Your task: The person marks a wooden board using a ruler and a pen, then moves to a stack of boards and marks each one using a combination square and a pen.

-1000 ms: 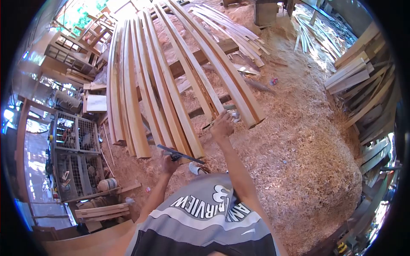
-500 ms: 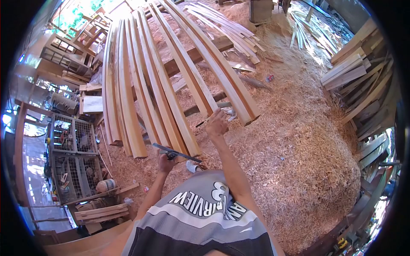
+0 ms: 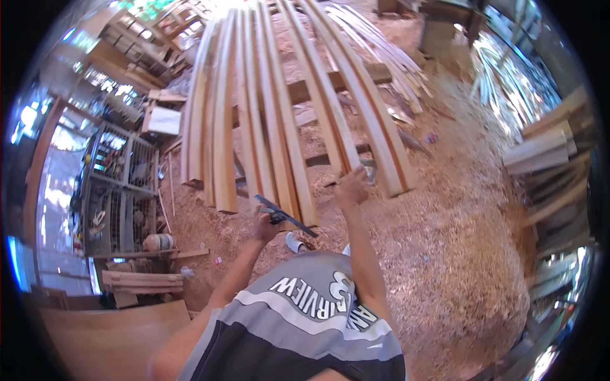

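The left hand (image 3: 264, 227) had its grip around a dark ruler (image 3: 289, 218), near the boards' ends. The right hand (image 3: 352, 190) was at one board's (image 3: 341, 143) near end, its grip unclear.

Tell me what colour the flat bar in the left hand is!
The flat bar looks dark bluish-grey, as the head view shows.

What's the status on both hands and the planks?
Left hand holds dark straight tool. Right hand at near end of a plank. Nothing visibly blocking either.
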A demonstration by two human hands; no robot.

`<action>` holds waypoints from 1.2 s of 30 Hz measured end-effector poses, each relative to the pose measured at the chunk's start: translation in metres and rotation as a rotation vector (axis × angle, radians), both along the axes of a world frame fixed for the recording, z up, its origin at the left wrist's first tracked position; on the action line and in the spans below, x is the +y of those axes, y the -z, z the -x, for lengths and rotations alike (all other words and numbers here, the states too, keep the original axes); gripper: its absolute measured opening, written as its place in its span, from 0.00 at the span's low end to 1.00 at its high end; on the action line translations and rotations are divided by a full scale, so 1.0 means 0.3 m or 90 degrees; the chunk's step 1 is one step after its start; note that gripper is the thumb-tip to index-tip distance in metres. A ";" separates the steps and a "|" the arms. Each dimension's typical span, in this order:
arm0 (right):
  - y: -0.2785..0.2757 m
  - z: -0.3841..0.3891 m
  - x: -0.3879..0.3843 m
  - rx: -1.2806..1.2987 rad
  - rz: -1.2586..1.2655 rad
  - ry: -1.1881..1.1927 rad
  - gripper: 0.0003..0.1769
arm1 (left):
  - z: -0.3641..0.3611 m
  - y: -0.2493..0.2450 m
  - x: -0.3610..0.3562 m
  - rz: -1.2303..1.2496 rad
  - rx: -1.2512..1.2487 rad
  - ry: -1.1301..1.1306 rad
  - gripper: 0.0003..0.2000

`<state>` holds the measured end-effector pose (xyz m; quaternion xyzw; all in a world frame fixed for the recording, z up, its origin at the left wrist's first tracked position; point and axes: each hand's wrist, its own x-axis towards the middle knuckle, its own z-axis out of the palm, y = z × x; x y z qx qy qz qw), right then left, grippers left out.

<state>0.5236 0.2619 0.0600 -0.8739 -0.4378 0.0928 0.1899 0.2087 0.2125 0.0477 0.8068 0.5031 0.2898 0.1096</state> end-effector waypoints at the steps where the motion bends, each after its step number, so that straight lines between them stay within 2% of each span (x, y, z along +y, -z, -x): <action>1: -0.003 0.005 -0.004 -0.001 -0.014 -0.025 0.46 | 0.012 0.031 0.002 0.001 0.005 0.001 0.12; 4: -0.017 0.050 -0.026 -0.074 -0.121 -0.010 0.45 | -0.013 -0.015 -0.061 0.048 0.040 -0.044 0.13; 6: -0.098 0.075 -0.049 -0.119 -0.145 -0.111 0.48 | -0.035 -0.044 -0.121 0.034 -0.014 -0.031 0.12; 7: -0.138 0.110 -0.052 -0.018 -0.162 -0.160 0.55 | -0.040 -0.058 -0.150 0.036 -0.039 -0.018 0.12; 8: -0.159 0.154 -0.053 -0.021 -0.151 -0.164 0.55 | -0.047 -0.076 -0.178 0.039 -0.064 -0.005 0.12; 10: -0.176 0.257 -0.042 0.160 -0.081 -0.244 0.66 | -0.050 -0.098 -0.253 0.040 0.009 0.078 0.10; 11: -0.167 0.310 -0.049 0.157 -0.068 -0.243 0.66 | -0.046 -0.064 -0.280 0.073 -0.019 0.099 0.08; 13: -0.151 0.405 -0.031 0.123 0.035 -0.227 0.74 | -0.031 -0.022 -0.326 0.098 -0.037 0.130 0.08; 16: -0.116 0.488 -0.049 0.031 0.044 -0.248 0.77 | -0.009 -0.017 -0.341 0.146 -0.086 0.139 0.08; 17: -0.129 0.493 -0.038 0.028 0.044 -0.253 0.77 | -0.006 -0.041 -0.333 0.132 -0.052 0.128 0.09; 19: -0.150 0.482 -0.029 0.171 0.138 -0.240 0.78 | -0.011 -0.063 -0.331 0.122 -0.023 0.110 0.10; 20: -0.130 0.480 -0.035 0.166 0.140 -0.246 0.78 | -0.020 -0.063 -0.334 0.130 -0.056 0.084 0.10; 22: -0.068 0.477 -0.048 0.097 -0.004 -0.265 0.78 | -0.030 -0.046 -0.320 0.128 -0.095 0.052 0.11; 25: -0.072 0.470 -0.063 0.136 -0.009 -0.259 0.77 | -0.025 0.092 -0.357 0.229 -0.116 0.006 0.12; 28: -0.043 0.467 -0.059 0.117 0.003 -0.262 0.73 | -0.020 0.104 -0.360 0.300 -0.125 -0.014 0.13; 30: -0.058 0.468 -0.055 0.126 0.001 -0.266 0.71 | -0.035 -0.021 -0.340 0.261 -0.127 0.017 0.15; 34: -0.077 0.479 -0.053 0.133 -0.004 -0.264 0.67 | -0.026 -0.011 -0.333 0.215 -0.115 0.053 0.16; 36: -0.030 0.480 -0.048 0.125 -0.021 -0.260 0.67 | -0.031 -0.012 -0.332 0.214 -0.130 0.052 0.14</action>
